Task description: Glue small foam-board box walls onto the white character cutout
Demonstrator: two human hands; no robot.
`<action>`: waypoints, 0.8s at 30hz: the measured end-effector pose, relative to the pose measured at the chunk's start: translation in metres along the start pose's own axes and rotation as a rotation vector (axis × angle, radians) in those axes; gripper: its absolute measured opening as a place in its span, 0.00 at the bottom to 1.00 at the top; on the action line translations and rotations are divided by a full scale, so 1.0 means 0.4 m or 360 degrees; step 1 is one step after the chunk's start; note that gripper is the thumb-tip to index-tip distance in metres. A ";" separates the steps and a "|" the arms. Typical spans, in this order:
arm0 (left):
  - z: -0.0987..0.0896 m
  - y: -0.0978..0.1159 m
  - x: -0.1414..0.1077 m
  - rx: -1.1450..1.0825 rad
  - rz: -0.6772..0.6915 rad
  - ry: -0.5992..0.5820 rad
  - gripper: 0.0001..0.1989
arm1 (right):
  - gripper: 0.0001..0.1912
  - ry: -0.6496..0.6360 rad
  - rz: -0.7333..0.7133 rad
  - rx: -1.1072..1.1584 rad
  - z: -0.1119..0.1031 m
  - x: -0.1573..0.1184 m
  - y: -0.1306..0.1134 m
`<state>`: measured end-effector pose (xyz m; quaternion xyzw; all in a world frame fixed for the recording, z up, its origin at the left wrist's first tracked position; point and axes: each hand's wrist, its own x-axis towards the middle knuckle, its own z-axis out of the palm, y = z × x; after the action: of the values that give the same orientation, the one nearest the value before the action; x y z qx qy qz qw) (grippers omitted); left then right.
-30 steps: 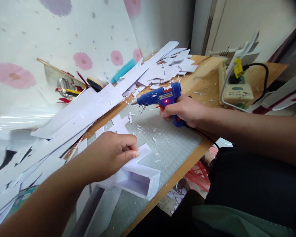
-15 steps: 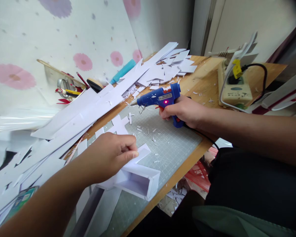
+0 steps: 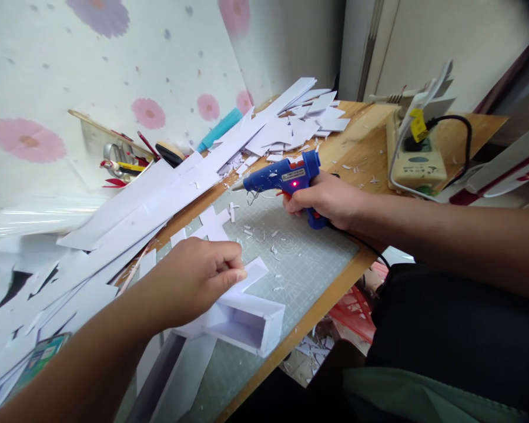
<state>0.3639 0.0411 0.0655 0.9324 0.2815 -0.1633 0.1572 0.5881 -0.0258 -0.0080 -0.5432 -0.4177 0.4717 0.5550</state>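
My right hand (image 3: 335,198) is wrapped round the handle of a blue hot glue gun (image 3: 282,176), with a red light glowing on its side. The gun's metal nozzle points left above the mat, its wire stand hanging below. My left hand (image 3: 203,276) is closed, thumb against curled fingers, over a white foam board structure (image 3: 273,329). Anything between those fingers is hidden. The structure has an open box-shaped end facing me and lies on a grey-green cutting mat (image 3: 312,258). Part of a cut white piece (image 3: 212,220) shows beyond my left knuckles.
Long white board strips (image 3: 150,202) and a heap of offcuts (image 3: 291,129) lie along the back. A power strip (image 3: 417,161) with plugged cords stands at the right. A holder with scissors (image 3: 112,154) is by the wall. A turquoise tube (image 3: 220,128) lies behind the strips.
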 end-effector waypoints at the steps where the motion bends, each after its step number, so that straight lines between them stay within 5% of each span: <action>1: -0.001 0.001 -0.001 0.0005 -0.0009 -0.0004 0.14 | 0.07 0.0004 0.0005 -0.0011 0.000 0.000 0.000; 24: -0.001 -0.005 0.002 -0.0138 0.0017 -0.0018 0.13 | 0.05 -0.0016 0.0010 -0.0061 -0.003 -0.001 0.001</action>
<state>0.3636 0.0434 0.0652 0.9253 0.2824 -0.1554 0.1997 0.5890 -0.0265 -0.0084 -0.5527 -0.4277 0.4680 0.5410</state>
